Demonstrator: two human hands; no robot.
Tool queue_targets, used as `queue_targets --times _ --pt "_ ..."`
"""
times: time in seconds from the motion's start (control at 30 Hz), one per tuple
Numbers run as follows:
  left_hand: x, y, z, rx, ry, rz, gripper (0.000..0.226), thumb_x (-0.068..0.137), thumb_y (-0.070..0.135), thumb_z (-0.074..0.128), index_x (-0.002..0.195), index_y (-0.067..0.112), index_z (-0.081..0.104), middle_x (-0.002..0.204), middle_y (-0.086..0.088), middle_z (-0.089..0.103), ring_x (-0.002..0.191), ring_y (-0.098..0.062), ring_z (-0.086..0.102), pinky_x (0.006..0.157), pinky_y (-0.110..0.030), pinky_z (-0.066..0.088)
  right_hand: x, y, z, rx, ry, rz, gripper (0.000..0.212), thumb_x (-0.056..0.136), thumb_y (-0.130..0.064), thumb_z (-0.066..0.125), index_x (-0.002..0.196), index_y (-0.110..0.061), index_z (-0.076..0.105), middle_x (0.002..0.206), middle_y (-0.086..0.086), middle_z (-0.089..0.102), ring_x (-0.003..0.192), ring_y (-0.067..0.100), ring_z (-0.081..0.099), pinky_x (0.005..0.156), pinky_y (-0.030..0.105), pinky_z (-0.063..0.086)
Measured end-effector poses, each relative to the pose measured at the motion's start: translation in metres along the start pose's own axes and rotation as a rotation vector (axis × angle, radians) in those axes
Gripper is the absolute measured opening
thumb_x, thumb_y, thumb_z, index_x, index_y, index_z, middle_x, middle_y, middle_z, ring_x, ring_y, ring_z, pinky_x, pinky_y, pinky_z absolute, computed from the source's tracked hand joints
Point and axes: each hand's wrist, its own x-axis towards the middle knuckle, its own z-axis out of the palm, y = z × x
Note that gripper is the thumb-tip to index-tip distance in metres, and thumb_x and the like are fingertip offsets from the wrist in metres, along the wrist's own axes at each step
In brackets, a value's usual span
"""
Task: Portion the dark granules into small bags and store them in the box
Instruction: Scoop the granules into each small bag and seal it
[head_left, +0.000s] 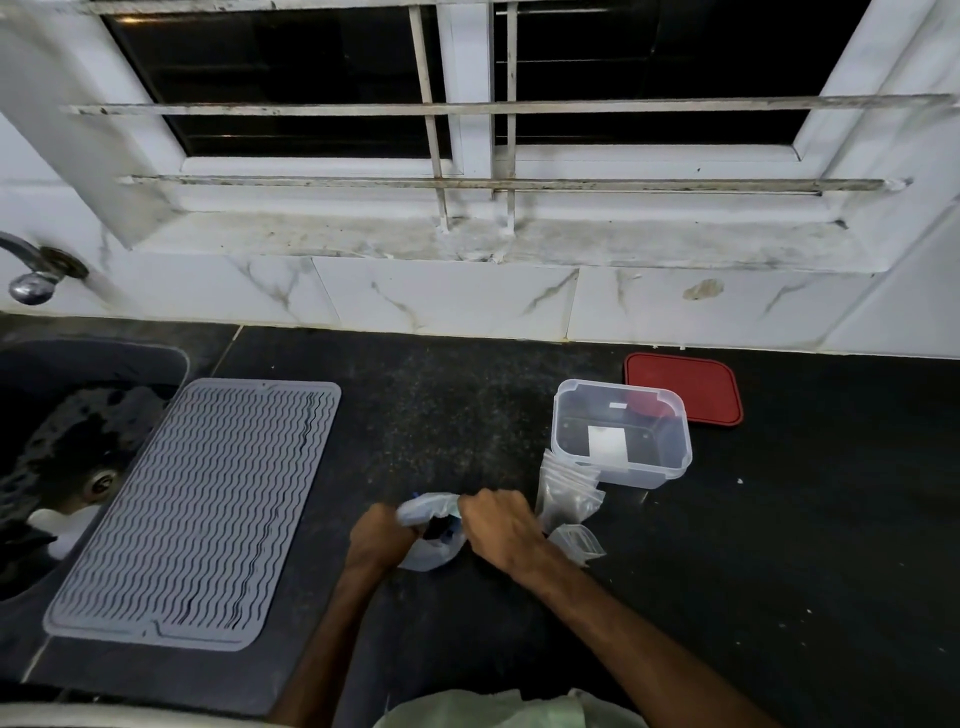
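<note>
one wide-angle view, worn on the person's head, looks forward and down over the counter (779, 545) toward the barred window (322, 78). the left hand (382, 535) and right hand (501, 522) lie close beneath it.

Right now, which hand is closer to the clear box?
The right hand. It grips the white bag on the side toward the clear box; the left hand grips its other side, farther away.

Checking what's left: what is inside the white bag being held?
Dark granules and something blue show inside the open white bag. The left hand and right hand grip its rim; the amount is hidden.
</note>
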Motion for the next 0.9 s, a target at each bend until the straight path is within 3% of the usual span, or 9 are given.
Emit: queue_targets --times 0.1,0.27,0.47,0.67,0.8,0.9 --pt "-0.002 0.008 -0.002 0.059 -0.022 -0.003 0.038 0.090 0.035 0.063 0.110 0.002 0.069 0.109 -0.016 0.071 0.106 -0.029 0.066 0.084 -0.034 0.050 0.000 -0.001 0.002 0.128 0.026 0.045 0.026 0.099 -0.022 0.047 0.117 -0.011 0.064 0.115 0.012 0.067 0.105 0.030 0.065 0.088 0.039 0.050" --pt "0.008 0.001 -0.005 -0.175 -0.062 -0.012 0.024 0.087 0.022 0.059 0.099 0.002 0.068 0.098 -0.016 0.071 0.092 -0.029 0.068 0.069 -0.035 0.051 -0.001 0.004 0.017 0.469 0.076 0.201 0.019 0.090 -0.029 0.059 0.096 -0.015 0.070 0.101 0.007 0.072 0.096 0.026 0.067 0.081 0.035 0.052" --pt "-0.003 0.013 -0.004 -0.366 -0.042 0.027 0.019 0.087 0.010 0.064 0.106 0.006 0.063 0.099 -0.010 0.069 0.091 -0.022 0.067 0.065 -0.026 0.050 0.008 0.008 0.029 0.667 0.054 0.294 0.018 0.084 -0.027 0.066 0.082 -0.011 0.072 0.089 0.006 0.073 0.088 0.023 0.068 0.077 0.036 0.054" --pt "0.004 0.012 -0.001 -0.457 -0.161 -0.025 0.027 0.088 0.014 0.065 0.114 0.006 0.061 0.108 -0.014 0.069 0.096 -0.024 0.068 0.076 -0.034 0.057 0.006 0.012 0.037 0.872 0.040 0.356 0.027 0.085 -0.031 0.069 0.073 -0.008 0.073 0.058 0.002 0.064 0.055 0.010 0.057 0.060 0.025 0.048" --pt "0.003 0.013 -0.003 -0.530 -0.130 -0.079 0.029 0.087 0.009 0.065 0.115 0.003 0.059 0.110 -0.016 0.066 0.093 -0.024 0.065 0.063 -0.029 0.051 0.004 0.015 0.037 0.993 0.034 0.393 0.023 0.087 -0.028 0.067 0.072 -0.011 0.072 0.055 0.000 0.063 0.047 0.010 0.053 0.053 0.026 0.046" --pt "0.001 0.015 -0.005 -0.655 -0.102 -0.128 0.024 0.090 0.008 0.063 0.112 0.005 0.056 0.099 -0.012 0.065 0.082 -0.019 0.062 0.058 -0.028 0.047 0.005 0.015 0.033 1.059 0.047 0.413 0.021 0.086 -0.029 0.069 0.070 -0.016 0.071 0.053 -0.002 0.062 0.043 0.007 0.049 0.050 0.025 0.044"
